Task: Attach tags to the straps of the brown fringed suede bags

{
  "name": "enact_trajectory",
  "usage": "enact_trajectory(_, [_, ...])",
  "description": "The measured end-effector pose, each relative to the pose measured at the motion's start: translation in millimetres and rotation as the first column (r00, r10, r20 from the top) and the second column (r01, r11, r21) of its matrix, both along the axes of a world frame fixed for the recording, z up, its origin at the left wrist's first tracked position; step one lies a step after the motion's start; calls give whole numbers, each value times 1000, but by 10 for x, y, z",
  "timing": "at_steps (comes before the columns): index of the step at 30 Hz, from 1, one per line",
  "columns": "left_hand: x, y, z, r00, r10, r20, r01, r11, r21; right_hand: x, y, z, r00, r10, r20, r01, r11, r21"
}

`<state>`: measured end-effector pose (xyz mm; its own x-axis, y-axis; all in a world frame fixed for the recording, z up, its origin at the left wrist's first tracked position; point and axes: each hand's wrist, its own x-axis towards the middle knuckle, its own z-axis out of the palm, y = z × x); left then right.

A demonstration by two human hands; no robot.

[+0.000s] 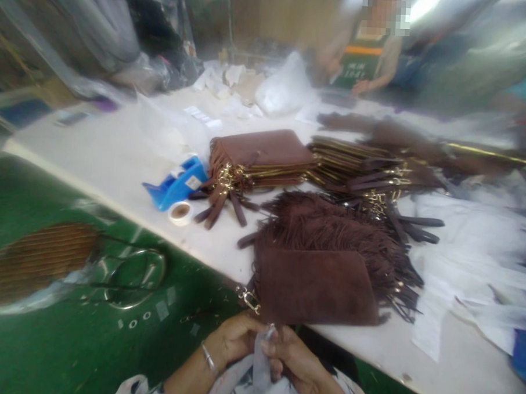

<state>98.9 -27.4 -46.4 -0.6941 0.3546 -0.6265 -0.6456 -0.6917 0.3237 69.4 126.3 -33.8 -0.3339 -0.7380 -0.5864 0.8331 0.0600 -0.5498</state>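
Both our left hand (236, 336) and our right hand (294, 354) are close together, just below the near edge of a brown purse (315, 287). Our right thumb and fingers pinch a thin pale strip (262, 362), which hangs down over our lap; we cannot tell what the left fingers grip. A silver bracelet (208, 356) circles our left wrist. The purse lies at the near edge of the counter (99, 149), in front of a dark brown fringed pile (331, 223), with a gold clasp (250, 300) at its left side.

Beyond, we have a stack of brown purses (267, 148), its straps (217, 209) splayed out in front, and another stack (345, 160) just to its right. A blue tape dispenser (180, 182) sits left of the first stack, a roll of tape (181, 213) just beside it. White sheets (479, 229) lie to our right. Across from us stands a co-worker in a green apron (358, 64), blurred. To our left, a stool (42, 263) is on the green floor (64, 354).
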Motion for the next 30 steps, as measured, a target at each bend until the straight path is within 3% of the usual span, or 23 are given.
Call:
enact_trajectory(4, [-38, -12, 103, 998, 59, -17, -60, 997, -54, 2, -73, 23, 998, -33, -62, 38, 995, 91])
enact_trajectory(8, [-72, -33, 247, 980, 178, -94, -191, 968, -161, 14, -211, 18, 976, -35, -214, 53, 995, 80])
enact_trajectory(12, [-70, -42, 360, 967, 181, -177, -212, 961, -177, 58, -201, 20, 940, 11, -342, 52, 983, 175])
enact_trajectory(14, [-55, -47, 379, 962, 195, -194, -238, 942, -238, 76, -95, 95, 867, 115, -484, 26, 961, 275])
enact_trajectory(17, [-30, -52, 370, 952, 231, -201, -286, 904, -317, 63, 99, 275, 598, 286, -749, 111, 896, 430])
enact_trajectory(19, [-17, -47, 358, 950, 236, -202, -294, 892, -343, 24, 162, 375, 414, 331, -848, 227, 865, 448])
enact_trajectory(21, [-8, -33, 356, 947, 231, -224, -301, 884, -358, -35, 137, 422, 311, 325, -893, 264, 873, 410])
enact_trajectory(26, [29, 30, 346, 932, 247, -265, -345, 831, -437, -179, -93, 385, 356, 357, -864, 228, 863, 451])
enact_trajectory(30, [79, 98, 257, 912, 318, -258, -409, 739, -536, -200, -160, 338, 257, 449, -856, 252, 824, 508])
